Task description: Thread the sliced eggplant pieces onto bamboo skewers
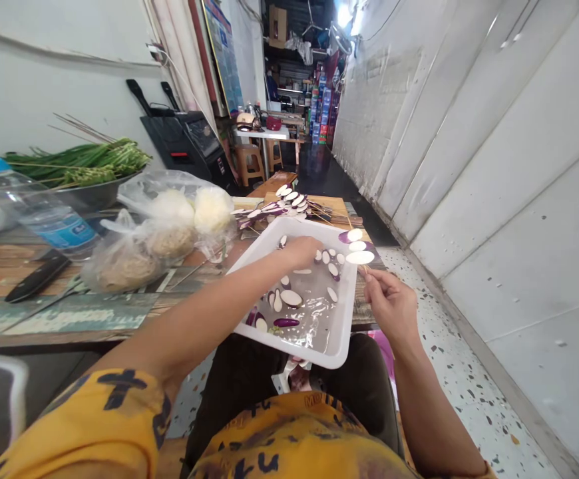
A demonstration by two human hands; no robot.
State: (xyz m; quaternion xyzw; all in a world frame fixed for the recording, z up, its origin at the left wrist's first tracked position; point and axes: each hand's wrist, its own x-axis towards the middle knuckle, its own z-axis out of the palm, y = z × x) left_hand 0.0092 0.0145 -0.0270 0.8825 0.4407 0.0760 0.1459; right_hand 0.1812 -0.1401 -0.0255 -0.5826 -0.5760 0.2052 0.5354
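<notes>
A white tray (342, 332) with water and several purple-skinned eggplant slices (290, 298) rests partly on my lap and partly on the table edge. My left hand (302, 251) reaches down into the tray, fingers curled over a slice I cannot make out. My right hand (388, 301), just right of the tray, pinches a thin wooden skewer (364, 269) that carries three eggplant slices (357, 246) above the tray's far right corner.
Finished eggplant skewers (289, 203) lie piled on the table beyond the tray. Plastic bags of mushrooms (170, 229), a water bottle (44, 213), a knife (37, 279) and a bowl of greens (84, 166) fill the wooden table on the left. A white wall runs along the right.
</notes>
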